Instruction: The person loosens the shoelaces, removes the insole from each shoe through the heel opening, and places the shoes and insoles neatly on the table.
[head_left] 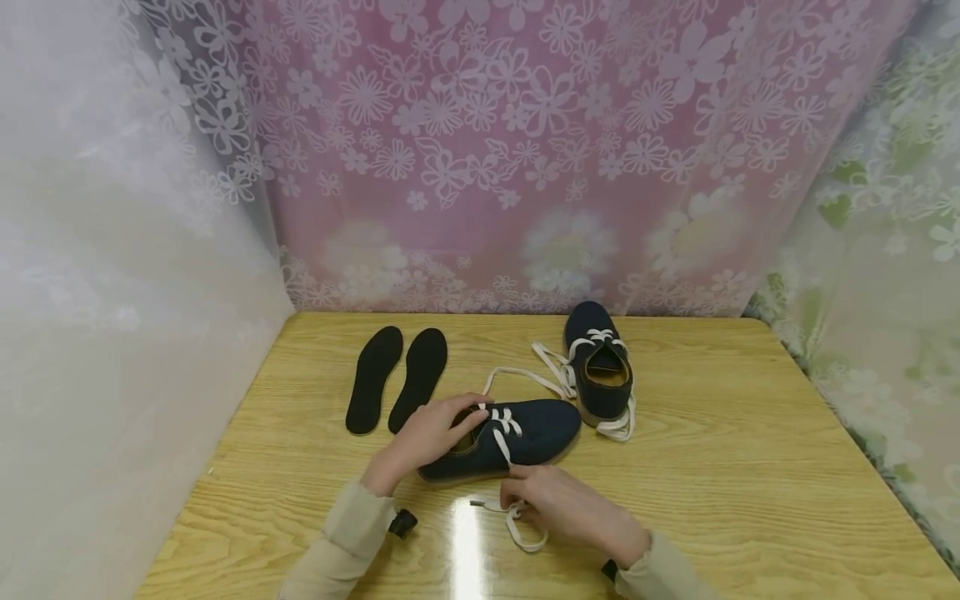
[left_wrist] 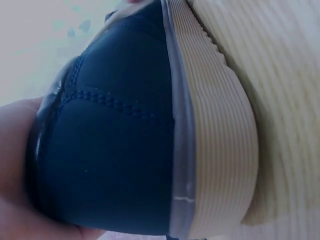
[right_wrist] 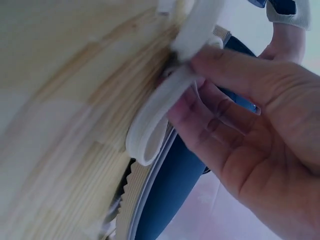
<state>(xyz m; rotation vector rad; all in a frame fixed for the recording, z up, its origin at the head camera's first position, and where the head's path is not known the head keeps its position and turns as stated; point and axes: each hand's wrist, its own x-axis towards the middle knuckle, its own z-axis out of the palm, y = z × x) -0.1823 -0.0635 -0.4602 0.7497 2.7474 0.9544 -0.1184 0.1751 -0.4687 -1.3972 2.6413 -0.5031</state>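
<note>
A dark navy shoe (head_left: 551,429) with a tan ribbed sole lies on the table, toe to the right. Over its ankle opening, my left hand (head_left: 438,429) grips the upper near the tongue. The left wrist view shows the shoe's heel (left_wrist: 115,165) close up, with part of that hand at its collar. In front of the shoe, my right hand (head_left: 562,504) pinches a white shoelace (head_left: 528,546) between thumb and fingers. In the right wrist view the lace (right_wrist: 150,120) hangs in a loop below the fingertips, beside the sole edge. Its dark tip points left on the table.
A second navy shoe (head_left: 588,321) stands at the back right, laces loosely spread around it. Two black insoles (head_left: 375,375) lie side by side at the back left. The wooden table (head_left: 712,467) meets patterned curtains at its back and sides.
</note>
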